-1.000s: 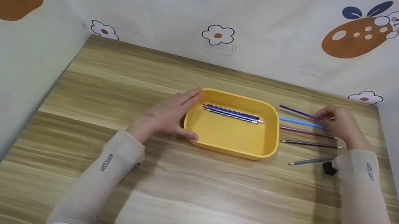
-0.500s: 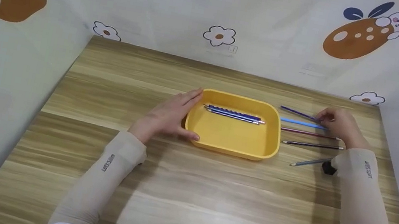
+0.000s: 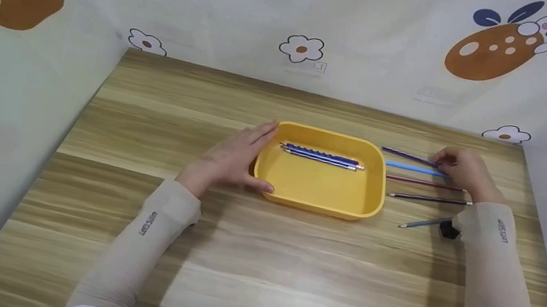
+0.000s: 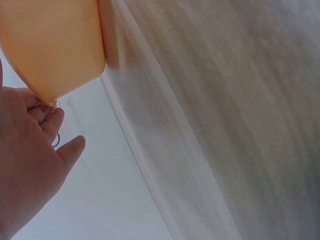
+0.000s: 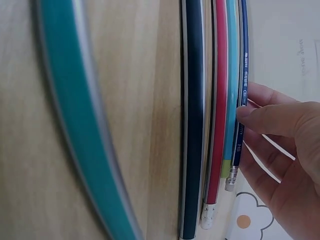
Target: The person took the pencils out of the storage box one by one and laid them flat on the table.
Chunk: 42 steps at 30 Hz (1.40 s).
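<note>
My left hand [image 3: 227, 159] holds the left end of a yellow plastic tray [image 3: 317, 192], thumb at the front corner and fingers at the back corner. In the left wrist view, the fingertips are right at the rim. Two blue pencils [image 3: 320, 157] lie together inside the tray. To its right, my right hand [image 3: 467, 171] pinches a dark blue pencil [image 5: 244, 55] between thumb and fingers, near its eraser end. Beside that pencil lie a light blue one [image 5: 230, 90] with a yellow-green end, a red one [image 5: 218, 100] and a dark navy one [image 5: 193, 120].
A teal pencil [image 3: 421, 223] lies slanted nearest the front of the row, partly under the right wrist. The wooden table [image 3: 259, 263] meets patterned cloth walls [image 3: 231, 11] at the back and on both sides.
The left end of the dark blue pencil has shifted slightly leftward, nearer the tray, with the right hand still pinching it. The left hand and tray stay put.
</note>
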Each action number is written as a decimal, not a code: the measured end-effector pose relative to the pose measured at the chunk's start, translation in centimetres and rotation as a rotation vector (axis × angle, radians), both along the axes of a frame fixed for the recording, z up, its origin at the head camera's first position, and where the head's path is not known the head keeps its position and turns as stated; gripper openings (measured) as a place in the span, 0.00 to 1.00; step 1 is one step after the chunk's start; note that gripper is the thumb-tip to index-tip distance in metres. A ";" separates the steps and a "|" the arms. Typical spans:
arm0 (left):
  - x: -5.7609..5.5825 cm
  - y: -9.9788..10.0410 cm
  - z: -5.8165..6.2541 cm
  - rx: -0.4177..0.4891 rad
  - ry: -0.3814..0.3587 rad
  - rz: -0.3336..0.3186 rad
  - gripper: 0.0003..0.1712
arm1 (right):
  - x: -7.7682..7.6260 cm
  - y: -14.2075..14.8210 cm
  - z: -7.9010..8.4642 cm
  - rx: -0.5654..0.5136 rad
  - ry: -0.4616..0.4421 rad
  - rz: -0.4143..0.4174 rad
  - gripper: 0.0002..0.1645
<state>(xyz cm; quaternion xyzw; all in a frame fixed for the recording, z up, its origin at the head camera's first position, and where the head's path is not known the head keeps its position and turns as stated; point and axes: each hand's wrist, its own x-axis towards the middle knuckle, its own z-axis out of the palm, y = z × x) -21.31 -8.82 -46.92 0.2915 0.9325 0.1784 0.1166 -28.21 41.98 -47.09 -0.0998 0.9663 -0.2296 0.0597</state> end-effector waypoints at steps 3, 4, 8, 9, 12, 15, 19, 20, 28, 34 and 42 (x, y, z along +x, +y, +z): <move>0.1 -0.1 0.0 0.002 0.007 -0.004 0.74 | 0.1 0.0 0.1 0.008 0.020 0.008 0.09; 0.1 -0.1 0.0 0.004 0.006 -0.002 0.74 | 0.1 -0.1 0.1 0.010 0.020 0.005 0.09; 0.1 -0.1 0.1 0.008 0.004 0.003 0.74 | 0.1 -0.2 0.2 0.001 0.016 0.002 0.10; 0.1 -0.1 0.2 0.008 0.004 0.003 0.74 | 0.1 -0.2 0.2 -0.001 0.016 -0.002 0.10; 0.1 -0.1 0.3 0.011 0.000 0.005 0.74 | 0.1 -0.2 0.2 -0.005 0.015 -0.012 0.10; 0.2 0.0 0.3 0.015 -0.006 0.005 0.74 | 0.2 -0.3 0.1 -0.005 0.010 -0.020 0.10; 0.2 0.0 0.2 0.012 -0.012 0.007 0.74 | 0.2 -0.2 -0.1 -0.004 0.003 -0.020 0.10; 0.1 0.0 0.2 0.010 -0.012 0.008 0.74 | 0.2 -0.2 -0.1 -0.002 0.002 -0.020 0.10; -0.1 0.0 0.2 0.003 -0.002 0.007 0.74 | 0.1 -0.2 -0.3 0.015 0.013 -0.013 0.10; -0.1 0.0 0.1 -0.001 0.004 0.005 0.74 | 0.0 -0.3 -0.4 0.053 0.010 -0.027 0.09; -0.1 0.1 0.0 -0.002 -0.009 0.012 0.74 | -0.2 -0.4 0.1 0.059 -0.071 -0.061 0.12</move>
